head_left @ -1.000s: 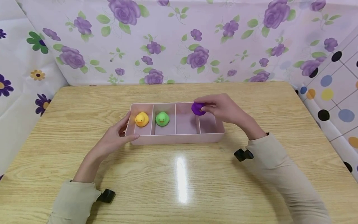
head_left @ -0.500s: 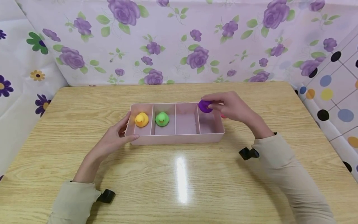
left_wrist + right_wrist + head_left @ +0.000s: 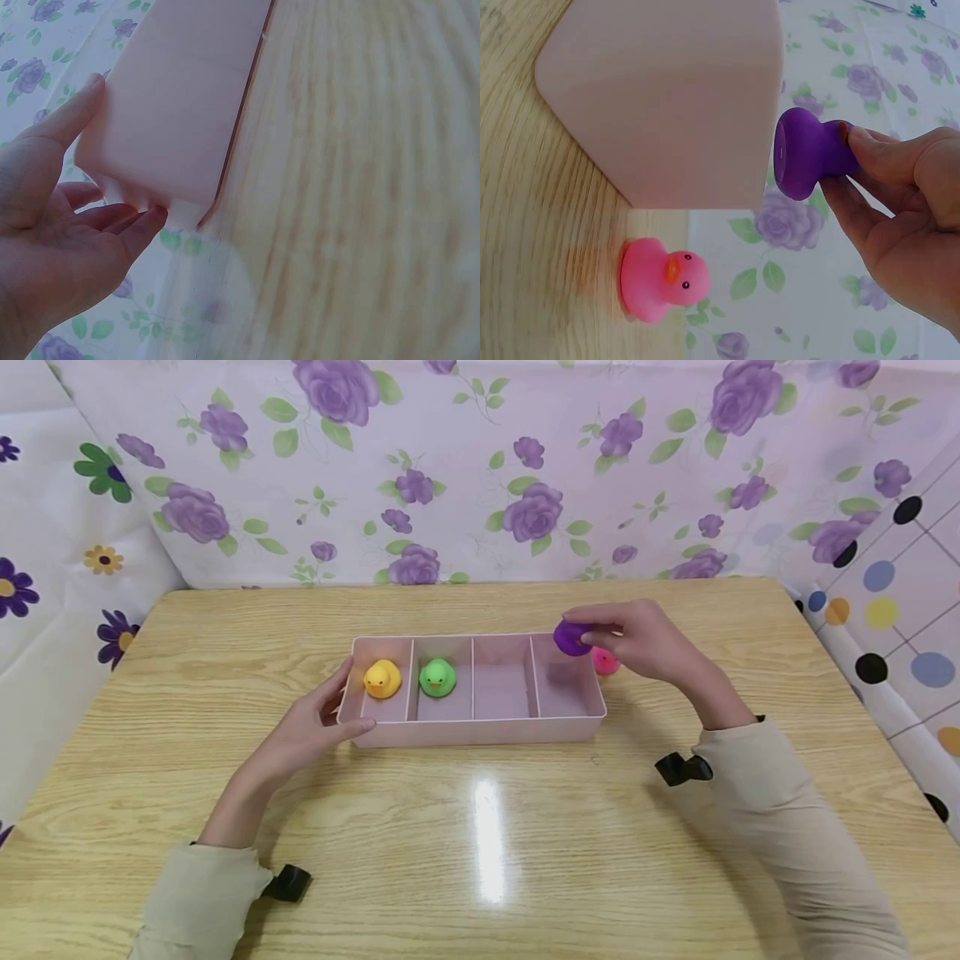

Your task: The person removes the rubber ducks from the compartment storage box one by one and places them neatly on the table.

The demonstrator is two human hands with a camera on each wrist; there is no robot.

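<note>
A person's right hand (image 3: 637,635) pinches a purple rubber duck (image 3: 572,640) between thumb and fingers, gripping it by the head end. The duck is base down, over the back part of the rightmost compartment (image 3: 566,697) of a pale pink box (image 3: 480,732); a shadow falls on the compartment floor below it. In the right wrist view its base is close to the rim, though whether they touch is impossible to tell.

The box's long axis runs left to right across a wood-grain counter (image 3: 360,827). The right hand is nearer this compartment; the left hand (image 3: 318,718) grips the opposite end, thumb on the front wall, fingers around the side. A yellow duck (image 3: 382,679) sits in the leftmost compartment, a green duck (image 3: 438,678) in the next. A pink duck (image 3: 656,281) stands upright on the counter, just beyond the box's right end, below the right hand.
</note>
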